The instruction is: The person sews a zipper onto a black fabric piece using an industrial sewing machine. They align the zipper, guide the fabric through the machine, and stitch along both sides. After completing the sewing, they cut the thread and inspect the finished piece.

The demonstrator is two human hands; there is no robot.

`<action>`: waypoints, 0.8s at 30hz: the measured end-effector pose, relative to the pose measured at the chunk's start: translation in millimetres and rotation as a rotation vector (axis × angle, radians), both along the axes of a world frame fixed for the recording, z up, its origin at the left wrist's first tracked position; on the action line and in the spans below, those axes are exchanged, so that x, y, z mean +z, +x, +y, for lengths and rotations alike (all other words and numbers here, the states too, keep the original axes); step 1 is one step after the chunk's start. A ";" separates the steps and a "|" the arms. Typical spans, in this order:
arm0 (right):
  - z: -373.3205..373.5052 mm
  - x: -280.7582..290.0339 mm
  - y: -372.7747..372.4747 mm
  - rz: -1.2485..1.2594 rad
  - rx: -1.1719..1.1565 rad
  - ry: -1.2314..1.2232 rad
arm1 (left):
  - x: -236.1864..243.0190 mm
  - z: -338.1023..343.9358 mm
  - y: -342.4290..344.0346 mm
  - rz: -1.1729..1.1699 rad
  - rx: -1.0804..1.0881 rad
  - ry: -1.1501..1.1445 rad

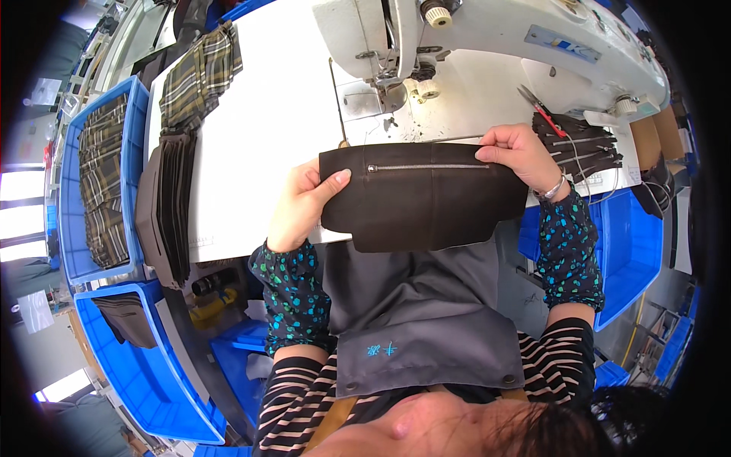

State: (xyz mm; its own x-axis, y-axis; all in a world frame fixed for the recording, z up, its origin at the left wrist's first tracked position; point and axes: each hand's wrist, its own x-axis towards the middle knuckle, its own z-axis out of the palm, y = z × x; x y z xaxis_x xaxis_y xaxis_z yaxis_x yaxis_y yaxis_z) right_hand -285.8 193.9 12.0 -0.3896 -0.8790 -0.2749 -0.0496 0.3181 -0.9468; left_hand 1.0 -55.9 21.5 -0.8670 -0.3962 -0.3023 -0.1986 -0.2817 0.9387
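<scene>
Between my two hands I hold up a dark brown panel [426, 202] with notched lower corners and a silver zipper [430, 167] set along its upper part. My left hand [303, 199] pinches its left edge, thumb on the front face. The upper right corner is gripped by my right hand [521, 156], thumb near the zipper's right end. Fingers behind the panel are hidden. Just beyond it stands a white sewing machine [495, 34], its needle area [387, 80] over the table.
Red-handled scissors [550, 120] lie at the right beside a bundle of zippers [586, 148]. Stacked brown pieces [164, 206] and plaid fabric [199, 76] sit at the table's left. Blue bins [138, 175] flank the table, one holding plaid pieces.
</scene>
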 end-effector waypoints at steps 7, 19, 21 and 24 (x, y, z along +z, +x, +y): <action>-0.6 1.2 1.5 -0.003 -0.005 -0.004 | -5.5 -3.2 1.3 -0.004 -0.024 -0.037; 0.1 2.0 1.7 0.048 0.013 -0.029 | -7.2 -0.2 -0.9 -0.002 0.001 -0.113; 0.5 0.4 0.5 0.071 0.042 -0.039 | -5.8 1.2 -1.4 -0.018 0.007 -0.125; 0.3 -0.7 0.5 0.092 0.046 -0.062 | -5.4 4.3 -3.9 -0.027 0.041 -0.164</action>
State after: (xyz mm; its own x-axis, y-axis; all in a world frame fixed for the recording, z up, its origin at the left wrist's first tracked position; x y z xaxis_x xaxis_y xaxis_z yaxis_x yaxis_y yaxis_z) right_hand -285.3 194.1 11.3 -0.3697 -0.9108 -0.1839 -0.1507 0.2541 -0.9554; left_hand -3.0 -51.5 16.1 -0.8415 -0.4769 -0.2540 -0.2162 -0.1337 0.9672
